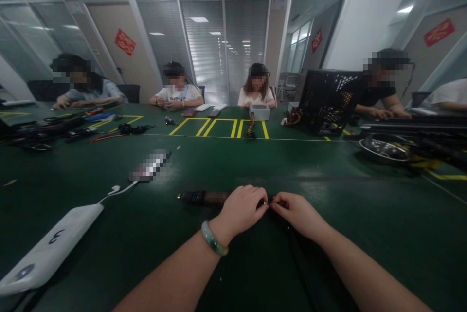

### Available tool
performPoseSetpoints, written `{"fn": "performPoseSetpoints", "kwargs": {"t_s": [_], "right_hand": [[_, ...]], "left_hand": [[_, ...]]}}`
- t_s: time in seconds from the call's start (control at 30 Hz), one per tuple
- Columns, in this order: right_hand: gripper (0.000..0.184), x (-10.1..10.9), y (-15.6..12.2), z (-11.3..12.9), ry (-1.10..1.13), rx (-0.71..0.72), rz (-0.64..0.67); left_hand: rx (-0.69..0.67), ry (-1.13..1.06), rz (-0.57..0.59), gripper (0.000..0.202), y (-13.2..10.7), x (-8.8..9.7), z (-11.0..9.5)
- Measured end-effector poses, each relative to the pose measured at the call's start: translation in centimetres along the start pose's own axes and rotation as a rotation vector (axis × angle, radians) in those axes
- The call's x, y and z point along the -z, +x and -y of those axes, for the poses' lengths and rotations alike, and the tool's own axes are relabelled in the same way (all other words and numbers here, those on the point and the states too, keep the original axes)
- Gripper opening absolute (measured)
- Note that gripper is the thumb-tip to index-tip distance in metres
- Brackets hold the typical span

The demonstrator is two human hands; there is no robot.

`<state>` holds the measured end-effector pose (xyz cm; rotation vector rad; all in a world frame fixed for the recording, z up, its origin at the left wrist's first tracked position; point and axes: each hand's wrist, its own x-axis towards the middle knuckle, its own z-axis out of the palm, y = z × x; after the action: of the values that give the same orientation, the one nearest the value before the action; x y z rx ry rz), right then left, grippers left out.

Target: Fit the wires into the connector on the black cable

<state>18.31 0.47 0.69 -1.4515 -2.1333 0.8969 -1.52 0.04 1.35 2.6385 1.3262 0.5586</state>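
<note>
- The dark cylindrical tool with a brownish middle (213,198) lies on the glossy green tabletop (233,163) before the person, its metal tip facing left, perhaps to bring the other end within reach of both hands.
- The left hand (242,209) is closed in front of the tool's right part, fingertips seemingly grasping a small gold-coloured metal piece (265,203); whether it also steadies the tool is hidden.
- The right hand (301,214) is pinched just beside, probably for fine work; I cannot tell what lies between its fingertips.
- A black, cable-like strip (296,252) runs from near the right hand toward the person, likely giving slack.
- The white oblong plastic case (62,241) and its white cord (122,190) lie at left, well apart, which seems to leave the hands room.
</note>
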Motion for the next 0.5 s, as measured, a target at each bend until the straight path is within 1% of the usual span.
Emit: {"fn": "performPoseSetpoints", "kwargs": {"t_s": [0.17,0.33,0.5], "right_hand": [[0.019,-0.15,0.14,-0.3,-0.025,0.007,-0.012],[0.018,0.02,0.08,-0.07,-0.018,-0.006,0.001],[0.019,0.08,0.01,-0.07,-0.017,-0.001,-0.001]], "left_hand": [[0.006,0.021,0.013,0.021,-0.02,0.33,-0.11],[-0.004,0.02,0.049,0.009,-0.05,0.49,-0.07],[0.0,-0.023,0.041,0.016,-0.13,0.24,0.13]]}}
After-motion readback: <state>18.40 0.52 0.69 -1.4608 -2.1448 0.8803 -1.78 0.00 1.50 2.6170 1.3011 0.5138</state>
